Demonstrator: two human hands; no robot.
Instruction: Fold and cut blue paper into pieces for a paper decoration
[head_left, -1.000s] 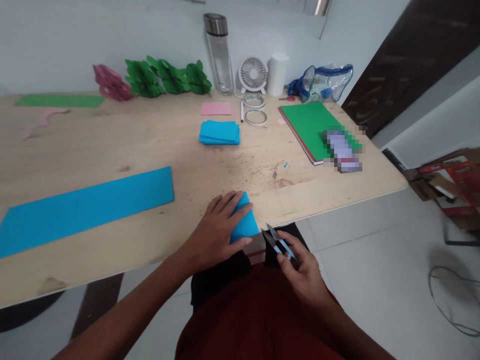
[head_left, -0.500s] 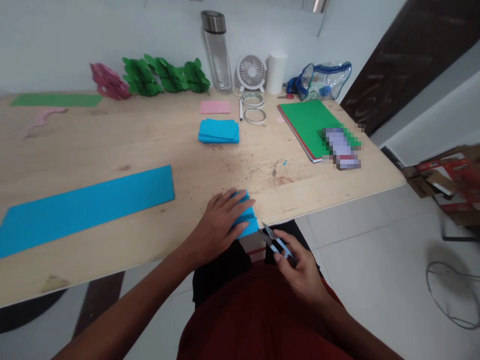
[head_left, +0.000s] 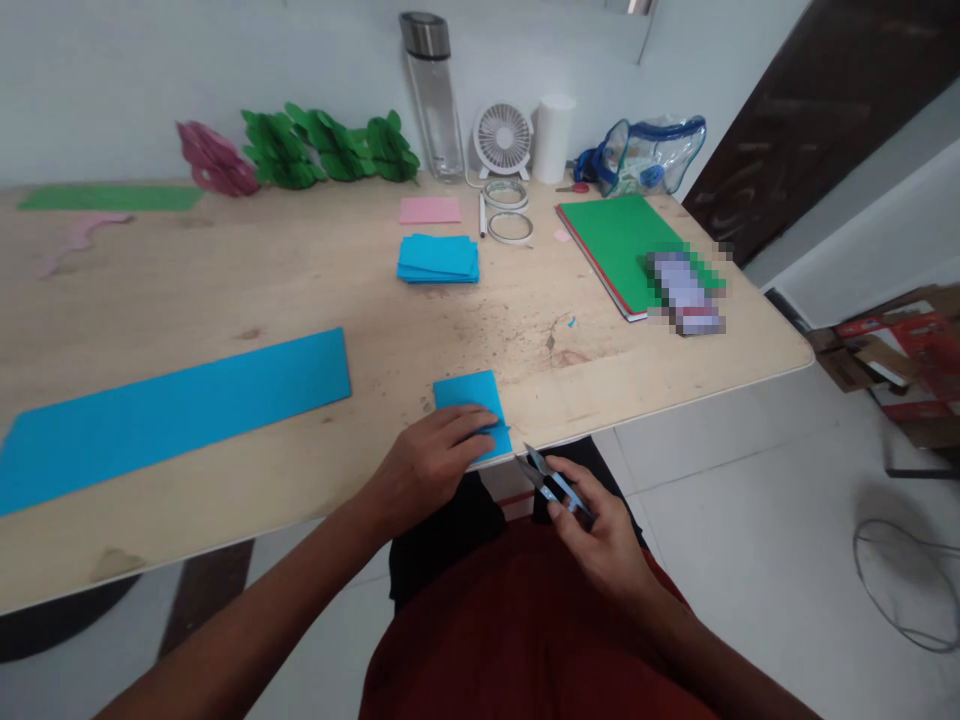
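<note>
At the table's front edge lies a small piece of blue paper (head_left: 466,388). My left hand (head_left: 442,450) rests over its lower part, fingers drawn together and thumb against the sheet near a raised edge or crease. Part of the paper is covered by the hand. Just off the edge, my right hand (head_left: 600,535) is closed around thread snips (head_left: 556,488) with light blue handles. Their blades are spread and point up and left, close to the paper's corner but apart from it.
A long blue paper strip (head_left: 187,410) lies left, and a stack of blue paper (head_left: 437,260) lies beyond my hands. Farther back are tape rolls (head_left: 510,228), pink paper (head_left: 430,210), a glass bottle (head_left: 437,120) and a small fan (head_left: 502,140). Green sheets (head_left: 615,240) lie right.
My left hand has slid down toward the table edge and its fingers have drawn in, uncovering the paper's upper part. The right hand and snips have stayed almost still.
</note>
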